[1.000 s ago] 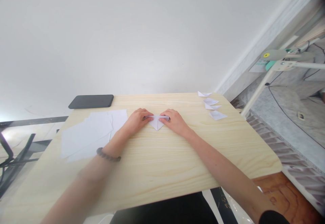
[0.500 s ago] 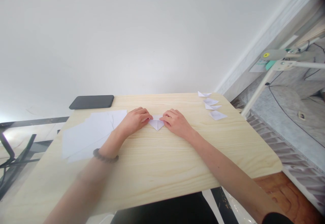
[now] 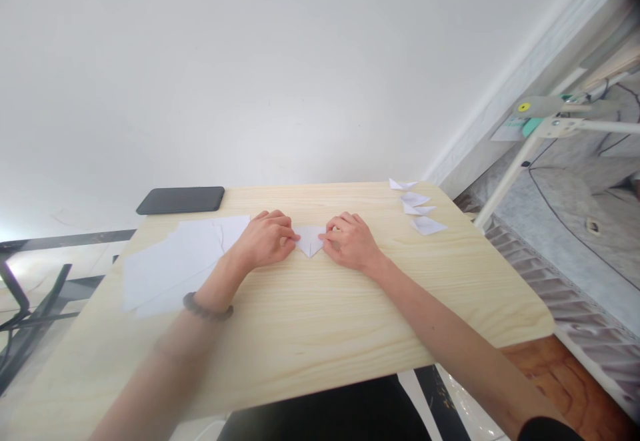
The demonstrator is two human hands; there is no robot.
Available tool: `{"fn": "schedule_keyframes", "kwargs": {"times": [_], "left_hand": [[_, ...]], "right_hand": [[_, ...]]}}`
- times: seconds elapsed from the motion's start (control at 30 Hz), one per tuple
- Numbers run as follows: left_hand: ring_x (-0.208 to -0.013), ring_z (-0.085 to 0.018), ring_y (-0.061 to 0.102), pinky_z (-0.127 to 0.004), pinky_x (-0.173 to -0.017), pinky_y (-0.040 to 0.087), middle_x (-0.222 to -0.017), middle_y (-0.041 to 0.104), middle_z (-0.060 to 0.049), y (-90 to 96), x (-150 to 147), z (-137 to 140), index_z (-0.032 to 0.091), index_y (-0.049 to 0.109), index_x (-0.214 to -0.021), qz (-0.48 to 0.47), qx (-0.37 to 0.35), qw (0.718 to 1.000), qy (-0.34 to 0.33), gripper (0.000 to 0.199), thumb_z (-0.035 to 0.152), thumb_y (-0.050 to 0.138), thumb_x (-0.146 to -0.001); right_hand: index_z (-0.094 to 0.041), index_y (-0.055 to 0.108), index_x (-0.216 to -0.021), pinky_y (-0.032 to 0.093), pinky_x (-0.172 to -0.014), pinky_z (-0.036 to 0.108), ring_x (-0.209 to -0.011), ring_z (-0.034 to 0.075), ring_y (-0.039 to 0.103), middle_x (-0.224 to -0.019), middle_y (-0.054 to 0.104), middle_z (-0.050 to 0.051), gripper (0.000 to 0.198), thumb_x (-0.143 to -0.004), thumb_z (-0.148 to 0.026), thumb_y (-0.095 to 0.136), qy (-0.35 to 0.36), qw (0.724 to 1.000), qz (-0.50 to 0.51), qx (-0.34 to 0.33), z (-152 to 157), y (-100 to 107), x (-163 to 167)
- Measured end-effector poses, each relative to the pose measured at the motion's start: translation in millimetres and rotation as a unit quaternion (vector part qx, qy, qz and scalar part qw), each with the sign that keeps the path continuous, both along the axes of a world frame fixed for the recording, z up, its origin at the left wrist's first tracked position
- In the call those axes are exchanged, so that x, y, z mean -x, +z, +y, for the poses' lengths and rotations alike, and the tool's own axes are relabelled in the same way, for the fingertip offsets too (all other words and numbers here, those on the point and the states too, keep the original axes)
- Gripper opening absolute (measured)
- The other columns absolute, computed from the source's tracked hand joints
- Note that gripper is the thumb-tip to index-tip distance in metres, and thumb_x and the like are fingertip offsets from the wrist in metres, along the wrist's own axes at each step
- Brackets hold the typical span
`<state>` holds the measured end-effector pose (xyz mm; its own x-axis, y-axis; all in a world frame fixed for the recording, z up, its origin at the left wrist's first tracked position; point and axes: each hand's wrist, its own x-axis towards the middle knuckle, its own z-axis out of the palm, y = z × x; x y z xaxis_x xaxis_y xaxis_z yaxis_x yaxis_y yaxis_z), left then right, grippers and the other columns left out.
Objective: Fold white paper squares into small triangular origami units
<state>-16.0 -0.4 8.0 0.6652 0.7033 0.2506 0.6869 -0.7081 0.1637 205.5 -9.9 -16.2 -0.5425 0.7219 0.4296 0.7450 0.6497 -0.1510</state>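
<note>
A small folded piece of white paper (image 3: 310,239) lies on the wooden table between my hands, its point toward me and a crease down its middle. My left hand (image 3: 270,237) pinches its left corner between thumb and fingers. On the opposite side, my right hand (image 3: 349,241) grips the right corner the same way. The fingertips hide both corners. A dark band (image 3: 207,307) circles my left wrist.
White paper sheets (image 3: 170,264) overlap on the table's left side. Behind them lies a black phone (image 3: 181,200). Several folded white paper pieces (image 3: 429,225) sit in a column at the back right. A white wall (image 3: 300,81) rises behind the table (image 3: 320,334).
The upper part of the folded paper appears more opened out between my fingers. My hands have shifted only slightly, both still at its corners.
</note>
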Motion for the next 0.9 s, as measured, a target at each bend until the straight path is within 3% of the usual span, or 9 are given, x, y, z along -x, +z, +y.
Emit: {"fn": "schedule_keyframes", "kwargs": {"times": [0.1,0.23,0.5,0.63,0.73,0.9], "left_hand": [[-0.079,-0.018,0.051,-0.03,-0.07,0.037,-0.071,0.058,-0.003,-2.2,-3.3,0.4,0.02,0.066,-0.078,-0.03,0.005,0.999,0.019,0.022,0.027,0.046,-0.078],[-0.077,-0.018,0.05,-0.029,-0.068,0.039,-0.07,0.057,-0.004,-11.6,-3.6,6.0,0.021,0.065,-0.084,-0.072,0.019,0.996,0.05,0.023,0.033,0.046,-0.081],[-0.095,-0.021,0.049,-0.036,-0.086,0.037,-0.102,0.056,-0.006,-20.0,-5.1,5.8,0.021,0.062,-0.092,-0.126,0.059,0.99,0.021,0.024,0.037,0.051,-0.078],[-0.103,-0.022,0.047,-0.036,-0.087,0.038,-0.113,0.052,-0.008,-20.4,-14.2,2.6,0.019,0.054,-0.107,-0.175,0.096,0.979,0.048,0.035,0.037,0.053,-0.076],[-0.096,-0.021,0.052,-0.034,-0.08,0.042,-0.106,0.057,-0.007,-19.3,-19.3,0.5,0.019,0.049,-0.113,-0.214,0.152,0.961,0.084,0.044,0.038,0.055,-0.074],[-0.079,-0.019,0.057,-0.028,-0.069,0.044,-0.092,0.063,-0.005,-15.7,-21.1,-2.5,0.017,0.058,-0.097,-0.282,0.235,0.925,0.099,0.035,0.042,0.055,-0.072]], "right_hand": [[-0.019,0.066,-0.07,0.031,-0.074,0.033,-0.082,0.017,0.045,-0.082,0.059,0.005,0.022,-0.08,-0.028,0.048,-0.013,0.999,0.025,0.015,2.6,-2.3,-0.4],[-0.021,0.065,-0.084,0.036,-0.078,0.033,-0.083,0.017,0.048,-0.09,0.057,0.005,0.019,-0.076,-0.036,0.056,0.006,0.994,0.081,0.07,6.4,-7.2,-0.3],[-0.021,0.06,-0.085,0.036,-0.087,0.037,-0.099,0.018,0.048,-0.103,0.051,0.005,0.018,-0.07,-0.03,0.062,0.02,0.973,0.158,0.164,13.0,-11.0,-3.2],[-0.02,0.057,-0.083,0.036,-0.089,0.035,-0.103,0.017,0.046,-0.106,0.05,0.005,0.017,-0.068,-0.026,0.062,0.032,0.963,0.204,0.175,12.2,-8.7,-4.4],[-0.019,0.056,-0.083,0.04,-0.081,0.03,-0.091,0.015,0.051,-0.101,0.054,0.004,0.015,-0.069,-0.024,0.06,0.046,0.953,0.231,0.188,11.2,-7.4,-4.5],[-0.02,0.053,-0.09,0.041,-0.063,0.024,-0.067,0.01,0.051,-0.082,0.056,0.001,0.021,-0.07,-0.023,0.057,0.037,0.932,0.278,0.231,8.1,-6.5,0.4]]}}
